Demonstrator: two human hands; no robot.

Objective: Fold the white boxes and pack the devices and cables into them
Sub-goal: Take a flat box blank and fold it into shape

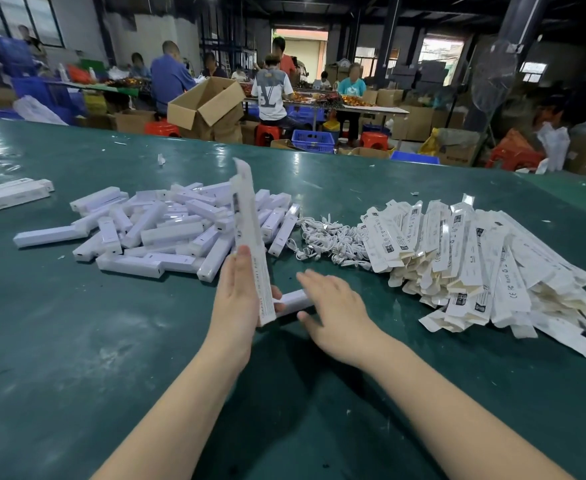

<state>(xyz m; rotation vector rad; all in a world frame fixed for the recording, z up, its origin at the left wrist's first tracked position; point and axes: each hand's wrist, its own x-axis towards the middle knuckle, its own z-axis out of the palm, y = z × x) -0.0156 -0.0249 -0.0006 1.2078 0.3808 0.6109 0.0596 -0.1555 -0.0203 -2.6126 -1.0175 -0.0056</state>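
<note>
A folded white box (250,237) is held upright in the left hand (239,292) at table centre. At its 3 o'clock, a white device (293,301) is touched by the open-fingered right hand (333,306).

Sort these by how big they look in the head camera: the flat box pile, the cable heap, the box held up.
1. flat box pile
2. cable heap
3. box held up; nearer the camera, so uncertain.
</note>
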